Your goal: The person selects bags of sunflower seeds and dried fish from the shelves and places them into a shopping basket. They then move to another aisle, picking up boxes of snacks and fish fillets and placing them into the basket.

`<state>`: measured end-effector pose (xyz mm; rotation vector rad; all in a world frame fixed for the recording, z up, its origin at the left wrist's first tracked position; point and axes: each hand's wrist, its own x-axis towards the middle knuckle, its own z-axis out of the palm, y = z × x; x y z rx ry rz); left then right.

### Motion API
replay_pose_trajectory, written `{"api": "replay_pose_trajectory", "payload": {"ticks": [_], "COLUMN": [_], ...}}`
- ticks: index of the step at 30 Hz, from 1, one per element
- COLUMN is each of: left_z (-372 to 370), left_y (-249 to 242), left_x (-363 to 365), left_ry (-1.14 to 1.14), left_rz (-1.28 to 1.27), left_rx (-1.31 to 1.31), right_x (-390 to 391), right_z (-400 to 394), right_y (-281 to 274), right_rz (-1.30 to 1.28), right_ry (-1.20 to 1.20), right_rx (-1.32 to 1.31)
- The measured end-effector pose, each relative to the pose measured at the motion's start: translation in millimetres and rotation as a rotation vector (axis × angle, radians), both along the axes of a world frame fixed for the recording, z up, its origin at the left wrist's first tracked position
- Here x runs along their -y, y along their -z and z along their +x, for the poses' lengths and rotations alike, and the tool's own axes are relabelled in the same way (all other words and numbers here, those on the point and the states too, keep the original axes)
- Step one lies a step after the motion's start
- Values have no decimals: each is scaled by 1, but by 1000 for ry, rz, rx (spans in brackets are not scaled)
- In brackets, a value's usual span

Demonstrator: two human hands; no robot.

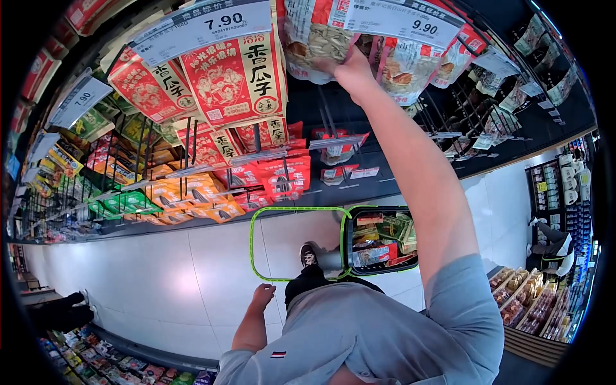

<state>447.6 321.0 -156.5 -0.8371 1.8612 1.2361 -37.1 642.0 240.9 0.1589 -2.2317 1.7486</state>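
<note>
Nearby, a grey short-sleeved shirt (327,327) fills the bottom of the view, and the right arm stretches from it up to a hanging display. The right grip (351,76) is closed on a red-and-clear seed bag (321,42), at the bag's lower right edge; some of its fingers are hidden against the packet. The bag lies directly at the grip, touching it, with its top cut off by the view's upper edge. Similar red-and-clear packets (407,67) hang just right of the grip, under a price tag reading 9.90 (404,20). To the left, beneath a 7.90 price tag (202,31), hang red-and-tan packets (221,90). The left grip (264,294) hangs low beside the body, loosely parted, well apart from the seed bag.

Lower on the display sit orange packets (192,192) and green packets (128,203). By the person's feet, a black basket (350,247) with a green rim holds assorted packets; a green loop (253,240) extends from its left side, around a dark shoe (309,256). Pale floor tiles (167,256) spread beyond. Farther right are trays of packaged food (529,295) and another person (559,253); at far left, another person's dark-clothed legs (64,311) show.
</note>
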Motion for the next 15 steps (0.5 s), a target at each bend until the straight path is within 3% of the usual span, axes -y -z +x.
{"api": "replay_pose_trajectory", "payload": {"ticks": [6,9,11,15], "left_z": [6,25,34,44], "left_y": [1,7,10,21], "left_x": [-3,-6,-8,-14], "left_ry": [-58,-86,-46,-11], "left_rz": [-4,6,1,-36], "left_rx": [-32,-9,47,97], "right_x": [5,-4,-10,-29], "right_z": [19,24,44,69], "right_y": [-9,-4,-17,-35], "right_rz": [-50,-39,-184,-15], "right_ry": [-94,-108,-193,-179], "right_rx": [79,-29,-5,-198]}}
